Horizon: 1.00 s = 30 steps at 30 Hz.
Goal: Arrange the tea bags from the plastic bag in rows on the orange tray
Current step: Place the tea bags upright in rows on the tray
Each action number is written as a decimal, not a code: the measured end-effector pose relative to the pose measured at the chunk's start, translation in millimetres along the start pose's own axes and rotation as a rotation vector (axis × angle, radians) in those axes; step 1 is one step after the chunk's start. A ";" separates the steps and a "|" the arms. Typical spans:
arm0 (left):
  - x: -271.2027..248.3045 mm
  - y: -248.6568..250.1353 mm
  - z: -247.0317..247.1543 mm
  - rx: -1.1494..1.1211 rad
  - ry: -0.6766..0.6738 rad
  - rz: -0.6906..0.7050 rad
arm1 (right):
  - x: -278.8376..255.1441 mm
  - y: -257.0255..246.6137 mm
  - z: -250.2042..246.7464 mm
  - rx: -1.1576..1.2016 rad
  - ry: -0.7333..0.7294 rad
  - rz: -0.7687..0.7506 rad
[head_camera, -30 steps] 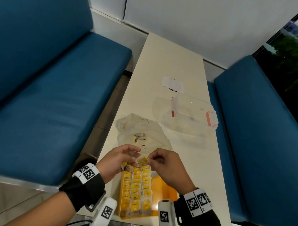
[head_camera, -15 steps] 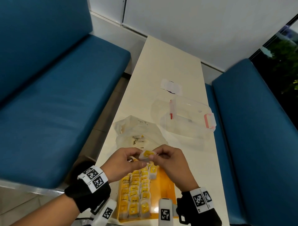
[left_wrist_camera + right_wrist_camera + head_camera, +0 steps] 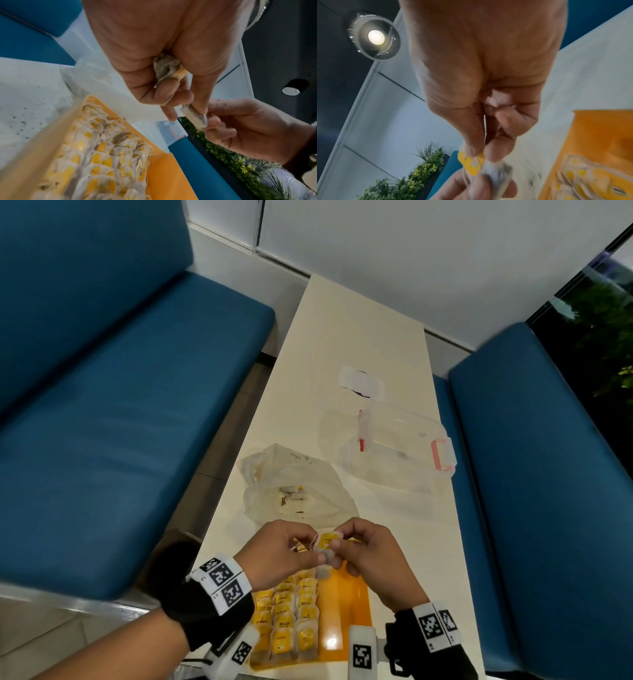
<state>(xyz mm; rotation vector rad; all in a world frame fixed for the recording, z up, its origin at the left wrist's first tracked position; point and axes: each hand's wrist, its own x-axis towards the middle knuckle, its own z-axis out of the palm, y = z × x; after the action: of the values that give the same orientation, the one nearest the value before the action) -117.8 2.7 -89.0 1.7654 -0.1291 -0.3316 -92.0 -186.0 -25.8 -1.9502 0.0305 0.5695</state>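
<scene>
Both my hands hold one tea bag above the far end of the orange tray.

Blue benches (image 3: 130, 412) stand on both sides of the long white table (image 3: 363, 337). On it, beyond my hands, lie a clear box (image 3: 397, 453) with pink latches and, nearer, the crumpled plastic bag (image 3: 294, 491). The orange tray (image 3: 346, 611) below my wrists carries rows of tea bags (image 3: 287, 614) on its left part. My left hand (image 3: 281, 549) and right hand (image 3: 370, 556) pinch the tea bag (image 3: 325, 544) with their fingertips; other bags are tucked in my left palm.
</scene>
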 end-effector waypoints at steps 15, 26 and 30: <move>-32.8 -59.3 -22.1 0.205 0.153 -0.424 | 28.6 84.6 25.8 -0.635 0.097 0.258; -34.9 -61.5 -25.5 0.127 0.130 -0.454 | 35.4 90.0 44.9 -0.571 0.194 0.327; -35.7 -58.6 -26.1 0.121 0.124 -0.460 | 35.8 86.3 48.9 -0.539 0.200 0.309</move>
<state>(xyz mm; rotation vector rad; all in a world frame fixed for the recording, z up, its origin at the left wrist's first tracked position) -149.7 49.7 -135.6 1.9214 0.3581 -0.5516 -102.0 -173.8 -130.0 -2.5482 0.3406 0.6246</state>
